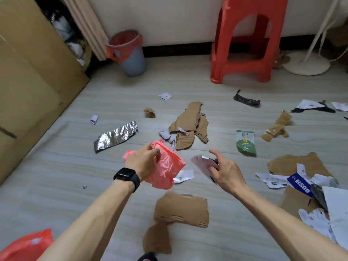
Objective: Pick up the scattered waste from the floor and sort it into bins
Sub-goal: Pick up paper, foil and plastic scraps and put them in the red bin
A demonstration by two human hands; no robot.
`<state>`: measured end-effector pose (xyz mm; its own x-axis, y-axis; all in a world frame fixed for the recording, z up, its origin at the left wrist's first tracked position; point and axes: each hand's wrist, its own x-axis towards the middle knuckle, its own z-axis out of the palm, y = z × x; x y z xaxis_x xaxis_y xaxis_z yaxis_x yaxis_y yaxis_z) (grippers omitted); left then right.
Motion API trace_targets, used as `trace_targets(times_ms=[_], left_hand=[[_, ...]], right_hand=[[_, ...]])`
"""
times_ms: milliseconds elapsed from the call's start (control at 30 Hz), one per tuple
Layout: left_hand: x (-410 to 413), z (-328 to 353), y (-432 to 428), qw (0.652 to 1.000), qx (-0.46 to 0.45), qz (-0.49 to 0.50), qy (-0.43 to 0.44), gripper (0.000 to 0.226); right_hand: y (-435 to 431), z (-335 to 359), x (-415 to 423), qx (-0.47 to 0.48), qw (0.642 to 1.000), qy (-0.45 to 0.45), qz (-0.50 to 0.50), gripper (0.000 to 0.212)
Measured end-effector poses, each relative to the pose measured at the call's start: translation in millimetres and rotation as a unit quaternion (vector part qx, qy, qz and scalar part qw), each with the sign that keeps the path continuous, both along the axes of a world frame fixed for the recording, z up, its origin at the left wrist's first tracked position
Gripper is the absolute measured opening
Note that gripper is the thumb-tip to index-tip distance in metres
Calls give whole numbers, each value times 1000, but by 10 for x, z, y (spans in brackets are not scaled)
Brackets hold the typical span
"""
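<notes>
Far left of the red stool [244, 40], a big cardboard box [32, 76] runs along the edge of view. Grey bin [131, 59] with pink liner [125, 41] stands by the wall [178, 19], left of the stool and well apart from it. Nearer me, left of the stool: crumpled foil wrapper [116, 135] flat on the floor [56, 176].

My left hand [143, 161], watch [127, 177] on the wrist, grips a pink plastic bag [167, 170], fingers curled into its bunched top. The bag hangs above the floor, well in front of the stool and to its left. Torn brown cardboard [192, 125] lies between bag and stool. A cardboard sheet [182, 210] lies nearest me, farthest out from the stool.

My right hand [226, 172] holds a white paper scrap [202, 163], fingers curled on it. It is out in front of the stool, near the bag, not touching it. Green packet [245, 141] lies on the floor in front of the stool, just right of that hand.

Right of the stool and near me: heap of cardboard and paper [293, 162], a blue label [299, 183] among it.
</notes>
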<state>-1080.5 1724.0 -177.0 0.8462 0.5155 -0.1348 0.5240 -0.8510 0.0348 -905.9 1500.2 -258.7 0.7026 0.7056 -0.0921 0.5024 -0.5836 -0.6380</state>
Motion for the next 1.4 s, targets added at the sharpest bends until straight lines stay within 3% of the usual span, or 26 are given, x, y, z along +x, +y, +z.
trace_targets(times_ms=[167,400,600,800,933,1033,1100,1233,1300,1400], left_hand=[[-1011,1107,485,984,111,111,-80,13],[-2866,1834,642,932,196,271,-138,16],[-3870,1763,508,909,188,343,-142,21],[-4225,1547,323,905,143,362,-171,23],[-4173,1391,262,902,109,356,-219,28],[-3932,1354,211,904,67,341,-250,30],[-3702,1373,197,900,33,338,-273,30],[-2985,1510,210,892,-52,307,-326,32],[-2629,1567,176,890,-92,286,-344,33],[-2067,1626,67,885,-143,249,-366,28]], right_hand=[[553,992,-484,0,989,-51,140,23],[1326,2044,-1898,22,903,-177,391,30],[1644,1869,-3427,32,855,-132,500,33],[1639,1441,-4234,-25,831,-92,549,44],[1604,1422,-4050,-20,842,-100,530,44],[1555,1636,-3619,-4,873,-101,476,51],[1520,1843,-3302,21,907,-85,413,64],[1389,2255,-2585,44,955,1,292,113],[1295,2401,-2340,59,958,81,268,130],[1102,2441,-2079,76,962,156,211,136]])
